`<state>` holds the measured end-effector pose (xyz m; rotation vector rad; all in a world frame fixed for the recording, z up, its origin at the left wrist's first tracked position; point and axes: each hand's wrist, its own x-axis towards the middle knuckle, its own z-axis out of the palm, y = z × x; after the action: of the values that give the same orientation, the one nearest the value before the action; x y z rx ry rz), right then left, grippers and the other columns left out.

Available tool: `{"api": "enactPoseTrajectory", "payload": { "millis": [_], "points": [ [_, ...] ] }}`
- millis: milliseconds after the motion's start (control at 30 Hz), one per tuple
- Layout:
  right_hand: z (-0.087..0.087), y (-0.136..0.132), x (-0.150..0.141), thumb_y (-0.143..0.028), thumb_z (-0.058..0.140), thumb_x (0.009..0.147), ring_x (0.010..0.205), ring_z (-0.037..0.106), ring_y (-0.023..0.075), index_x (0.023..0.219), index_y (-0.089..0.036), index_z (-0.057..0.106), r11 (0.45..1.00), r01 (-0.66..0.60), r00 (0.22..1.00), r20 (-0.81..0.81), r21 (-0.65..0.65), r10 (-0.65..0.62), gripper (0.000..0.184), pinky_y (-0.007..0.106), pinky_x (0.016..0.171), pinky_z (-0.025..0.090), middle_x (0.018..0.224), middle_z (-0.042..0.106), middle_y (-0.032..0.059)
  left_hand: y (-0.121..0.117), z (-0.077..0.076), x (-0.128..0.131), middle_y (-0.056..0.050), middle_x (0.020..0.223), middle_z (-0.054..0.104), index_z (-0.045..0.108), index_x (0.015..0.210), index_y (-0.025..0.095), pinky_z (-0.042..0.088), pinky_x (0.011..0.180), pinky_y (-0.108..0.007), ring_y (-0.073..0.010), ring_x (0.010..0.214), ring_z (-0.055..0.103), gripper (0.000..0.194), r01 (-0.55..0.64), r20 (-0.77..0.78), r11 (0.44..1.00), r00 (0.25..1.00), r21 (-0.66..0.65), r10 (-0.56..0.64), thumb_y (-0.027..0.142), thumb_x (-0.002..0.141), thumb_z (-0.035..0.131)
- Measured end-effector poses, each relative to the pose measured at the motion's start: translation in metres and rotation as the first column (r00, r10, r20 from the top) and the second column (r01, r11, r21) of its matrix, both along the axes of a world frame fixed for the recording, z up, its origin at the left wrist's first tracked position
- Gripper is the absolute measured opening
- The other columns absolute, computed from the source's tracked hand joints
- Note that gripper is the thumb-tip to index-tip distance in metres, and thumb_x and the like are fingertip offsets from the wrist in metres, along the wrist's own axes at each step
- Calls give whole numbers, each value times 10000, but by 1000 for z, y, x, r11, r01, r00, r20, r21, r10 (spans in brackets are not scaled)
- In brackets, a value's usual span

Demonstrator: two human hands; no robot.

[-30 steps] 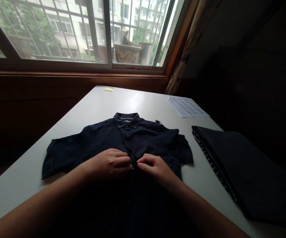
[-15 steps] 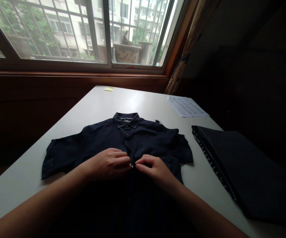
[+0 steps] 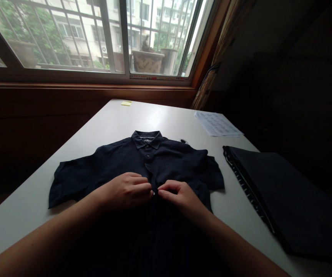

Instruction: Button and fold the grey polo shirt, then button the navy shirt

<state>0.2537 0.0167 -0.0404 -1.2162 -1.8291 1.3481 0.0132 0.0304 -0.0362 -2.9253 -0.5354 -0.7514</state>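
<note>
A dark navy short-sleeved shirt (image 3: 117, 161) lies front up, its collar pointing away from me. At the middle of its front placket, my left hand (image 3: 131, 189) is closed with curled fingers on the cloth edge. A small shiny button (image 3: 153, 193) shows right at those fingertips. Just to the right, my right hand (image 3: 177, 194) pinches the opposite edge of the placket between thumb and index finger. Above the hands, the upper placket and collar lie together with buttons showing. The lower shirt is very dark.
The shirt rests on a white table (image 3: 82, 140). To the right lies a folded dark garment (image 3: 281, 192) with a drawstring-like edge. Printed papers (image 3: 219, 124) and a yellow sticky note (image 3: 126, 103) are farther back. A small round object (image 3: 183, 141) sits behind the right shoulder.
Almost nothing differs. My right fingertips have shifted very slightly to the right, while the left hand keeps its place by the button.
</note>
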Motion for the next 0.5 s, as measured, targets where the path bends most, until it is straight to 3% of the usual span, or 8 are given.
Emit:
{"api": "enactPoseTrajectory", "payload": {
  "millis": [500],
  "points": [
    [0, 2, 2, -372, 670, 874, 823, 658, 206, 868, -173, 796, 997, -32, 999, -27, -70, 30, 235, 300, 778, 471, 835, 754, 31, 0, 0, 1, 28, 664, 503, 511, 758, 181, 383, 584, -289, -112, 574, 432, 260, 6, -13, 1000, 1000, 27, -6, 176, 1018, 491]
  ]
}}
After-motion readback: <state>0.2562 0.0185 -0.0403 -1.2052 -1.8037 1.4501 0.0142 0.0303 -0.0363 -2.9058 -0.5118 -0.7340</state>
